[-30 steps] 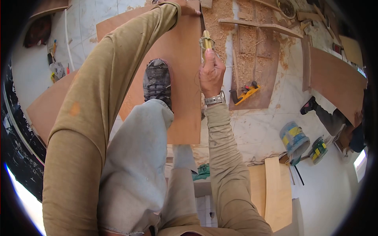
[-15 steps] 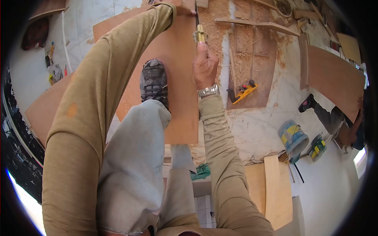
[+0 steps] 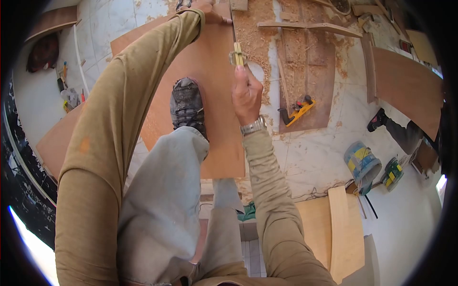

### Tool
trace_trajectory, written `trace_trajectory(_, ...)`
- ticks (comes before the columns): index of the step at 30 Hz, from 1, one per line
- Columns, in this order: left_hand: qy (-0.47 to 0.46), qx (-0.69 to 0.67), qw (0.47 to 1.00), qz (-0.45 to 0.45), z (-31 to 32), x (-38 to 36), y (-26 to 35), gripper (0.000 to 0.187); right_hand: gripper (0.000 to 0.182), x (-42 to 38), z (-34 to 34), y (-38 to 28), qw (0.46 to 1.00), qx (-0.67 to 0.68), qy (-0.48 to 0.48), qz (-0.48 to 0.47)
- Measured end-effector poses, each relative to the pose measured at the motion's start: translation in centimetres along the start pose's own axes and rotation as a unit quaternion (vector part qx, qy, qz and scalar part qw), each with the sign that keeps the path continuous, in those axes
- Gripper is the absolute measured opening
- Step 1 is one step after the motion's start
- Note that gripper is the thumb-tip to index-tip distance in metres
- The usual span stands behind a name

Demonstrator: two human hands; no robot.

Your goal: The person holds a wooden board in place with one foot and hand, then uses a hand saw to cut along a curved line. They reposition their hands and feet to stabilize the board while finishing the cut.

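Observation:
A large brown plywood board lies before me, with my shoe planted on it. My right hand is closed around the light wooden handle of a hand saw, which has cord or wire bound round it. The saw's thin dark blade runs away from me along the board's right side; its far end is out of view. Near the top edge, my left hand rests on the board with its thumb stretched toward the blade. The sleeve and frame edge hide part of that hand.
Shavings cover the floor at upper right, where a yellow-and-black hand plane sits on a brown panel. A paint-smeared bucket stands at right, near another person's leg. Pale boards lie at lower right.
My right hand and the saw handle have drawn back toward me along the board's edge. My left hand and shoe stay in place on the board; the view has shifted slightly.

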State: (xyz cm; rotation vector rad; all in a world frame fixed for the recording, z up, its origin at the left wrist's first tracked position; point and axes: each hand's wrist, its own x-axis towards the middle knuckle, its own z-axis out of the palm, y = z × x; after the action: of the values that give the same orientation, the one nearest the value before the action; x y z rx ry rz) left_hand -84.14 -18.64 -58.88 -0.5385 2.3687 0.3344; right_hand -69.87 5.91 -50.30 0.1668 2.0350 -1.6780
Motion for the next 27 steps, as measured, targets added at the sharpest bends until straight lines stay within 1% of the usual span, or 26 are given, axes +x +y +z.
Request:
trace_trajectory(3, 0.021, 0.005, 0.999, -0.024, 0.1, 0.4, -0.1, 0.12, 0.041, -4.5, -2.5, -0.5, 0.997, 0.03, -0.022, 0.062)
trace_trajectory(5, 0.009, -0.004, 1.0, -0.029, 0.1, -0.4, 0.3, 0.118, 0.043, -2.3, -1.7, -0.3, 0.999, 0.028, -0.02, 0.034)
trace_trajectory(8, -0.012, -0.031, 0.999, -0.005, -1.1, -1.3, 0.6, 0.116, 0.046, 3.3, -0.3, 1.6, 0.999, 0.02, -0.034, 0.013)
trace_trajectory(10, -0.016, -0.045, 0.999, 0.018, -0.7, -0.6, 0.5, 0.115, 0.038, 2.8, 0.0, 2.0, 0.999, 0.022, -0.027, 0.006)
trace_trajectory(11, -0.013, -0.052, 0.998, 0.022, -0.6, -0.5, 0.3, 0.115, 0.035, 0.6, -0.5, 2.0, 0.999, 0.027, -0.015, -0.005)
trace_trajectory(14, -0.007, -0.061, 0.997, 0.036, -0.5, -0.5, 0.4, 0.115, 0.042, -5.1, -2.5, 1.4, 0.998, 0.056, -0.007, 0.021)
trace_trajectory(16, -0.008, -0.069, 0.997, 0.038, -0.2, -0.7, 0.4, 0.115, 0.042, -5.2, -2.5, 1.3, 0.998, 0.054, -0.013, 0.032)
trace_trajectory(19, -0.005, -0.076, 0.996, 0.046, -0.2, -0.5, 1.0, 0.115, 0.042, 1.7, -0.4, 2.0, 0.999, 0.026, -0.021, -0.012)
trace_trajectory(21, -0.007, -0.075, 0.996, 0.045, -0.2, -0.5, 0.9, 0.115, 0.042, 4.0, 0.6, 2.5, 0.999, 0.03, -0.024, -0.032)
trace_trajectory(22, -0.007, -0.073, 0.996, 0.043, -0.3, -0.6, 0.8, 0.115, 0.042, 1.7, -0.3, 2.7, 0.999, 0.017, -0.017, -0.024)
trace_trajectory(23, -0.007, -0.072, 0.996, 0.043, -0.3, -0.5, 0.7, 0.115, 0.042, -2.8, -2.0, 3.0, 1.0, 0.003, -0.009, -0.017)
trace_trajectory(25, -0.007, -0.066, 0.997, 0.037, -0.5, -0.3, 0.6, 0.115, 0.043, -4.4, -2.5, 1.9, 1.0, -0.004, 0.001, -0.002)
trace_trajectory(27, -0.008, -0.057, 0.998, 0.028, -0.2, -0.1, 0.3, 0.115, 0.042, -3.5, -2.2, 0.9, 1.0, 0.009, -0.001, 0.009)
